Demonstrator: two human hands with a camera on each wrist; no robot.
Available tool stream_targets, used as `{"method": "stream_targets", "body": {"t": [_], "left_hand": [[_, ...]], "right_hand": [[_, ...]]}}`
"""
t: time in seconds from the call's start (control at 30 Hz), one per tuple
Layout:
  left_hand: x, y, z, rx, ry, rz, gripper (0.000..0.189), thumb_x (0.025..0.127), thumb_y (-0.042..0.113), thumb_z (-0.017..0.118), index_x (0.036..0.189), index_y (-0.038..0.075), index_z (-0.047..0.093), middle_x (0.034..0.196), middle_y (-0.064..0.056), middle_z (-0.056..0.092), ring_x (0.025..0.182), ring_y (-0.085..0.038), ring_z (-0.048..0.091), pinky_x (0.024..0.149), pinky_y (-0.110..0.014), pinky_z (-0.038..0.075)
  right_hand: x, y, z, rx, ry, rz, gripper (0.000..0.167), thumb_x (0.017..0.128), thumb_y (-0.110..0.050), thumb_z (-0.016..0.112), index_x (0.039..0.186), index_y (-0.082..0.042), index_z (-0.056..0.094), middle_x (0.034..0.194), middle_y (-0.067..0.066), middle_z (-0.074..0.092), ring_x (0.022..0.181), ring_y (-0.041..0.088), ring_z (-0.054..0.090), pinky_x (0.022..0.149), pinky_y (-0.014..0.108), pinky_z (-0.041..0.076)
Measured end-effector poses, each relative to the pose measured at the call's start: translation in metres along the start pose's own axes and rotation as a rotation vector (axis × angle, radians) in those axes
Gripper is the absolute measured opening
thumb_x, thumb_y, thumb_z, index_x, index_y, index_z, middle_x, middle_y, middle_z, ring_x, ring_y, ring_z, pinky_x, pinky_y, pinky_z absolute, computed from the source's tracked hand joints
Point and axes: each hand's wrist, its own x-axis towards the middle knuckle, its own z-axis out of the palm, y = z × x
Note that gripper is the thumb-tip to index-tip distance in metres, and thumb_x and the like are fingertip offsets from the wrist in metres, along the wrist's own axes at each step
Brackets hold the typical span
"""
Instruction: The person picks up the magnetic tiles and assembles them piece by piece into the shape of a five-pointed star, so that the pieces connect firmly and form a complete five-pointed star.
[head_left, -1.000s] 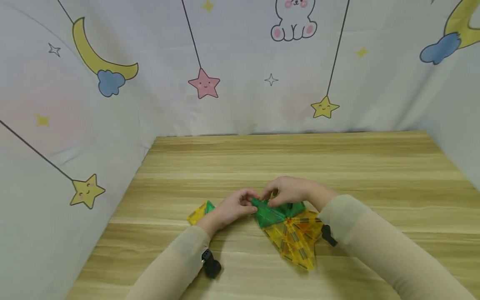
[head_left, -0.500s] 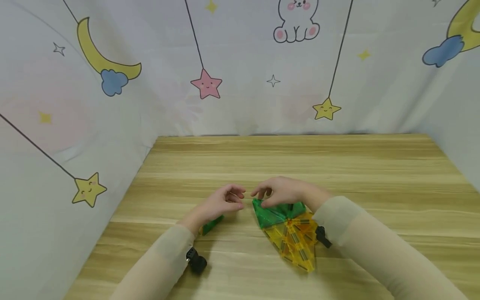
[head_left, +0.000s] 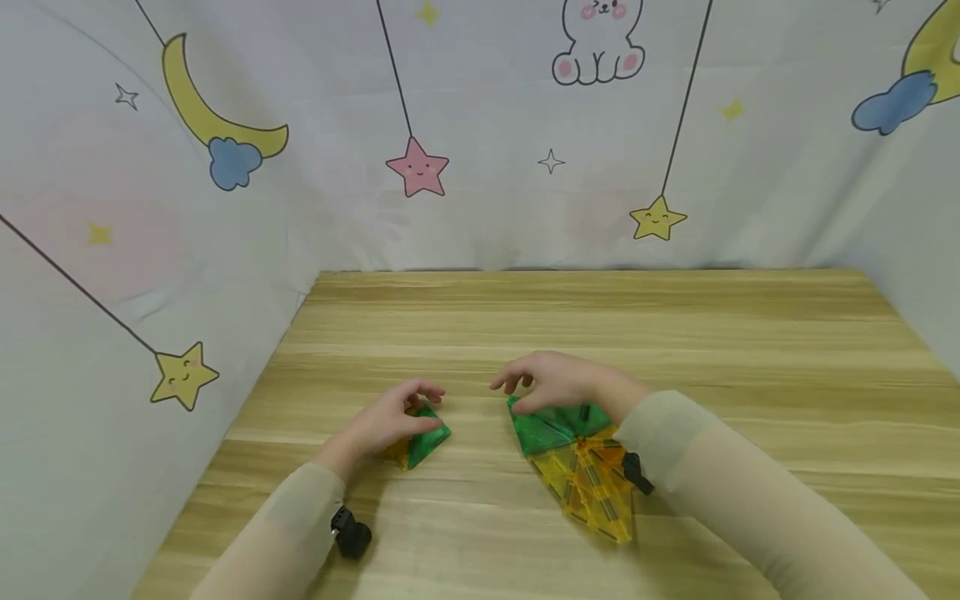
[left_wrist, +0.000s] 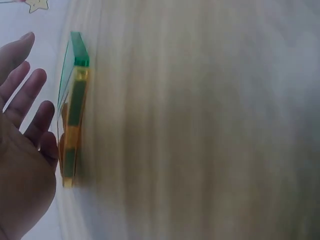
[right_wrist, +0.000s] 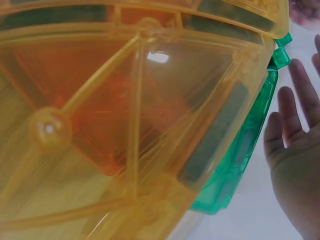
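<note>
In the head view my left hand hovers around a small joined piece of green and yellow magnetic tiles lying on the table. Its fingers are spread and loosely bent; in the left wrist view the tile piece stands just beyond them, with no firm hold visible. My right hand is over the green part of a larger magnetic tile build, yellow and orange toward me. Loosely extended fingers show in the right wrist view, beside the build's green tiles. Whether the right thumb touches the build I cannot tell.
The wooden table runs back to a white curtain printed with stars, moons and a bear. More curtain closes off the left and right sides. A strip of bare wood separates the two tile pieces.
My left hand has left the green tip of the larger build and moved left to the small tile piece. The right fingers have loosened and shifted slightly left. The larger build stays in place.
</note>
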Motion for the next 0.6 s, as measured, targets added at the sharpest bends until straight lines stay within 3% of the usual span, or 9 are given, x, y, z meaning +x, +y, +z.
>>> {"method": "stream_targets", "body": {"t": [0.33, 0.47, 0.6], "left_hand": [[-0.024, -0.026, -0.017, 0.176, 0.060, 0.033, 0.047, 0.078, 0.026, 0.077, 0.119, 0.011, 0.059, 0.120, -0.005, 0.057, 0.111, -0.029, 0.049, 0.092, -0.049, 0.038], [-0.031, -0.033, -0.022, 0.306, 0.070, 0.051, 0.052, 0.075, 0.037, 0.078, 0.119, 0.018, 0.059, 0.124, -0.003, 0.056, 0.115, -0.030, 0.045, 0.096, -0.055, 0.028], [-0.034, -0.035, -0.022, 0.410, 0.074, 0.033, 0.056, 0.073, 0.045, 0.077, 0.121, 0.025, 0.058, 0.129, -0.002, 0.053, 0.116, -0.032, 0.041, 0.090, -0.058, 0.023]], "right_hand": [[0.002, -0.003, 0.003, -0.044, -0.007, -0.024, 0.041, 0.089, -0.018, 0.065, 0.129, -0.015, 0.057, 0.119, 0.004, 0.059, 0.114, 0.027, 0.051, 0.093, 0.042, 0.041], [0.004, -0.006, 0.006, -0.048, -0.022, -0.026, 0.043, 0.089, -0.017, 0.065, 0.130, -0.014, 0.055, 0.120, 0.005, 0.059, 0.114, 0.028, 0.051, 0.093, 0.040, 0.042], [0.005, -0.008, 0.008, -0.045, -0.036, -0.005, 0.045, 0.089, -0.018, 0.065, 0.132, -0.015, 0.054, 0.119, 0.004, 0.059, 0.114, 0.028, 0.051, 0.093, 0.039, 0.042]]}}
